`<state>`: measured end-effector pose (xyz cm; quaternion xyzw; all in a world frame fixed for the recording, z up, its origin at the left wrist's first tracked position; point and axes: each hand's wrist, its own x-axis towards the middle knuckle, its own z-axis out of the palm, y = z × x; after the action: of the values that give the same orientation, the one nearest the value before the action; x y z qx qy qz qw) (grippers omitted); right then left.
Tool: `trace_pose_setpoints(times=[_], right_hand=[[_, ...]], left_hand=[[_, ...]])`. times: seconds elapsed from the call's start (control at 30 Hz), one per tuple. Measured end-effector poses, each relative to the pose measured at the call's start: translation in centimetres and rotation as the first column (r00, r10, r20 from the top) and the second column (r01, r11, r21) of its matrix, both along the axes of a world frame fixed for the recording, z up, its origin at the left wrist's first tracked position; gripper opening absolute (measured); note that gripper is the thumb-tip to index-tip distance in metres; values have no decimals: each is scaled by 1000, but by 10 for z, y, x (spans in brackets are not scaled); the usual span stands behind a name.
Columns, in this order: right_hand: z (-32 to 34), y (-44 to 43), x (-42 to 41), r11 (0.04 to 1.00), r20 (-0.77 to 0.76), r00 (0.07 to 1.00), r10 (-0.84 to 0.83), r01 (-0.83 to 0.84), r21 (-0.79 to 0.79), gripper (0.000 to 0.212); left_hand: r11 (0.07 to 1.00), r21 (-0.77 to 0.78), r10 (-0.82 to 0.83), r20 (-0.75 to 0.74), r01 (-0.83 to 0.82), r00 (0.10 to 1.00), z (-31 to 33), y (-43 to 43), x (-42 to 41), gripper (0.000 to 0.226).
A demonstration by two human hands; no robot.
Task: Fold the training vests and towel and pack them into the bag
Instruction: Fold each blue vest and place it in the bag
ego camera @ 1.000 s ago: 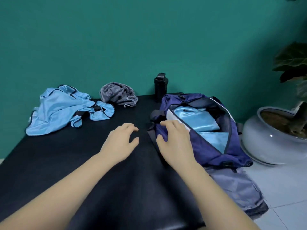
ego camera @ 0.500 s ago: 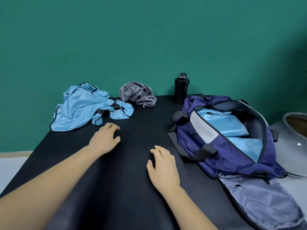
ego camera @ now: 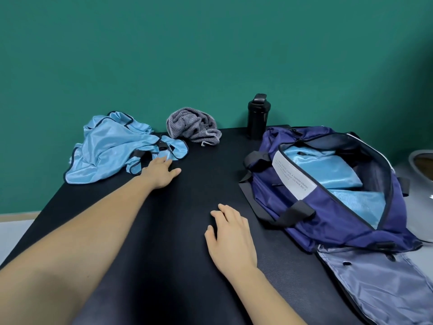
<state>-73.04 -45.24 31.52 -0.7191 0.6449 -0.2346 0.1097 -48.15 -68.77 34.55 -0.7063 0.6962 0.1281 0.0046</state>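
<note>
Black matte tabletop is carrying it all: left hand, fingers loosely spread, is touching the crumpled light-blue satin vest, probably to fold it; right hand is lying flat, empty, near the open navy nylon bag.

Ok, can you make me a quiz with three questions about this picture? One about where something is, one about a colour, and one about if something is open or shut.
1. Where is the bottle?
A) on the floor
B) at the table's back edge
C) on a shelf

2. What colour is the towel?
A) grey
B) pink
C) orange

3. How is the bag?
A) zipped shut
B) upside down
C) open, vests inside

Answers: 1 B, it stands upright at the far edge. 2 A, it is a grey striped heap. 3 C, its zip gapes and folded blue cloth shows inside.
</note>
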Motion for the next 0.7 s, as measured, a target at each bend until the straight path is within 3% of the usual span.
trace_pose_setpoints(times=[0.2,0.4,0.5,0.63,0.7], right_hand=[[2,1,0,1000,9,1000,-3,3,5,44],[4,1,-2,1000,40,999,4,-4,2,44],[5,1,-3,1000,56,998,4,-4,1,44],[9,0,-2,999,182,982,-39,38,9,41],[10,-1,-2,1000,242,970,-28,25,15,51]], left_hand=[[998,-62,18,-121,-25,992,6,23,-10,77],[989,-144,-27,-299,-17,954,32,106,-23,45],[993,-121,-45,-363,1,931,42,154,-26,42],[995,-97,-49,-452,6,890,50,207,-36,38],[996,-84,-55,-500,15,864,51,230,-45,32]])
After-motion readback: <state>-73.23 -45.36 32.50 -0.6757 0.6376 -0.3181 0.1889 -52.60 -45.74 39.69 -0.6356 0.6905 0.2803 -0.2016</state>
